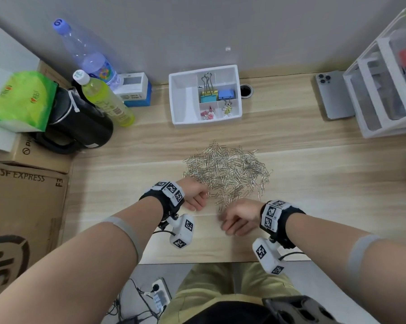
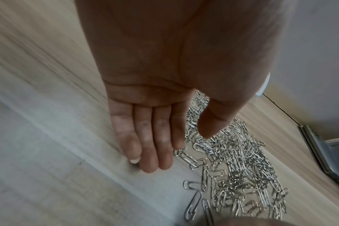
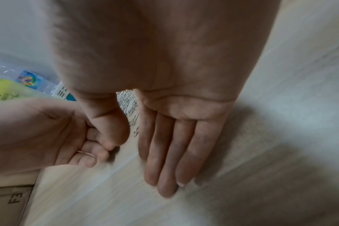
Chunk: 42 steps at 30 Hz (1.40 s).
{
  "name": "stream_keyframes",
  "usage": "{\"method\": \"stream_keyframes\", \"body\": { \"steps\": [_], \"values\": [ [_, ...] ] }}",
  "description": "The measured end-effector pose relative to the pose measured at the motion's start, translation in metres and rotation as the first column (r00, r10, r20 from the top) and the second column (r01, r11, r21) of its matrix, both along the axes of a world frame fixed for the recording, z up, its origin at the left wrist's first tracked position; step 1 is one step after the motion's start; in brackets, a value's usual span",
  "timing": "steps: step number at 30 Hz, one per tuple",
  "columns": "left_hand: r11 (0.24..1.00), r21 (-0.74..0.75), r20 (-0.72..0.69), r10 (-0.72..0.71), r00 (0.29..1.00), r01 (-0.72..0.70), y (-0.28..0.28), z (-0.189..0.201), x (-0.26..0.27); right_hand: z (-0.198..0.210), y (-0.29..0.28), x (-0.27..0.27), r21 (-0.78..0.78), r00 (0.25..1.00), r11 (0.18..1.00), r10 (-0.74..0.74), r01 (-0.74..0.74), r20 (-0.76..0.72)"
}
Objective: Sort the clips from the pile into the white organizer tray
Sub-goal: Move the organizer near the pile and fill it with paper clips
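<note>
Light wood-grain desk point(image 1: 314, 183) is carrying everything.

A large loose pile of silver wire paper clips point(image 1: 227, 174) is lying mid-desk, tangled, with a few strays trailing off its near edge toward the person.

White plastic organizer tray point(image 1: 185, 104) is sitting at the back of the desk against the wall, well apart from the pile. Its big left compartment is showing bare floor. A middle compartment is holding a teal binder clip point(image 1: 207, 98) and a blue binder clip point(image 1: 225, 94), with a yellow one just behind the teal. The two small front compartments are holding tiny pink clips point(image 1: 206, 115) and tiny yellow clips point(image 1: 227, 110).

Left hand point(image 1: 193, 195) is sitting at the pile's near-left edge. Right hand point(image 1: 240, 217) is hovering just off the near edge and reading blurred in the head view.

Wrist views are adding detail. The left wrist view is showing the left hand's fingers extended together, thumb apart, palm bare, fingertips touching the desk, and the forefinger tip touching a stray clip. The right wrist view is showing the right hand flat and relaxed, fingers straight, holding nothing. It is also catching the left hand from the side, where a thin line is crossing its fingertips; I cannot tell whether that is a clip.
</note>
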State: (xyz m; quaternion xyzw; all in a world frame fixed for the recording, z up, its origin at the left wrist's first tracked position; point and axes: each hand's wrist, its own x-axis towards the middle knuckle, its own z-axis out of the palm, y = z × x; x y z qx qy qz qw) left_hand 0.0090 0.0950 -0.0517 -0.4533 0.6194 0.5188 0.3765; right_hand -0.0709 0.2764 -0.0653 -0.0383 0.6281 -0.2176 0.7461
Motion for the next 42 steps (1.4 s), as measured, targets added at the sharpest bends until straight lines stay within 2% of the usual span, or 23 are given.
{"method": "stream_keyframes", "body": {
  "steps": [7,9,11,12,14,15,16,17,20,25,27,31,34,37,40,42],
  "values": [
    [0.991,-0.017,-0.158,0.130,0.979,-0.134,-0.002,0.003,-0.009,0.003,-0.010,-0.024,-0.197,0.948,0.961,-0.235,0.193,-0.216],
    [0.991,-0.087,-0.200,0.082,0.976,-0.101,-0.009,0.007,-0.013,0.005,-0.010,-0.041,-0.242,0.896,0.953,-0.263,0.183,-0.358],
    [0.960,-0.278,-0.245,-0.036,0.969,-0.035,-0.019,0.010,-0.014,0.005,-0.007,-0.061,-0.280,0.799,0.952,-0.265,0.126,-0.540],
    [0.918,-0.397,-0.250,-0.087,0.964,-0.020,-0.024,0.010,-0.013,0.006,-0.005,-0.071,-0.273,0.740,0.960,-0.227,0.061,-0.633],
    [0.820,-0.573,-0.198,-0.136,0.971,-0.002,-0.036,0.011,-0.011,0.010,0.000,-0.089,-0.156,0.578,0.982,-0.064,-0.110,-0.813],
    [0.788,-0.615,-0.156,-0.150,0.976,0.024,-0.041,0.010,-0.009,0.011,0.002,-0.095,-0.084,0.505,0.987,-0.001,-0.140,-0.863],
    [0.772,-0.632,-0.110,-0.171,0.979,0.063,-0.045,0.007,-0.008,0.012,0.003,-0.101,-0.035,0.464,0.992,0.026,-0.123,-0.885],
    [0.766,-0.634,-0.062,-0.192,0.979,0.110,-0.048,0.005,-0.008,0.012,0.003,-0.104,-0.005,0.456,0.996,0.036,-0.087,-0.889],
    [0.770,-0.615,-0.003,-0.220,0.975,0.172,-0.045,-0.002,-0.007,0.006,-0.001,-0.103,0.054,0.498,0.996,0.082,-0.071,-0.863],
    [0.826,-0.527,-0.119,-0.302,0.946,0.198,-0.023,-0.002,-0.022,0.001,-0.014,-0.084,-0.011,0.480,0.963,0.124,-0.269,-0.869],
    [0.840,-0.493,-0.172,-0.352,0.920,0.229,-0.013,-0.001,-0.031,0.000,-0.020,-0.077,-0.030,0.495,0.940,0.153,-0.341,-0.855],
    [0.818,-0.444,-0.173,-0.479,0.860,0.366,0.001,-0.001,-0.044,0.002,-0.028,-0.072,-0.068,0.521,0.895,0.193,-0.440,-0.831],
    [0.821,-0.409,-0.205,-0.509,0.836,0.399,0.003,0.003,-0.049,0.008,-0.033,-0.082,-0.080,0.442,0.884,0.150,-0.460,-0.885],
    [0.813,-0.489,-0.223,-0.465,0.857,0.315,-0.007,0.008,-0.048,0.013,-0.047,-0.097,-0.067,0.341,0.850,0.136,-0.522,-0.930],
    [0.790,-0.588,-0.174,-0.330,0.928,0.170,-0.029,0.010,-0.038,0.015,-0.071,-0.103,-0.052,0.249,0.740,0.159,-0.671,-0.955],
    [0.777,-0.616,-0.058,-0.211,0.976,0.132,-0.041,0.009,-0.026,0.013,-0.091,-0.099,-0.023,0.183,0.640,0.186,-0.768,-0.965]
  ]
}}
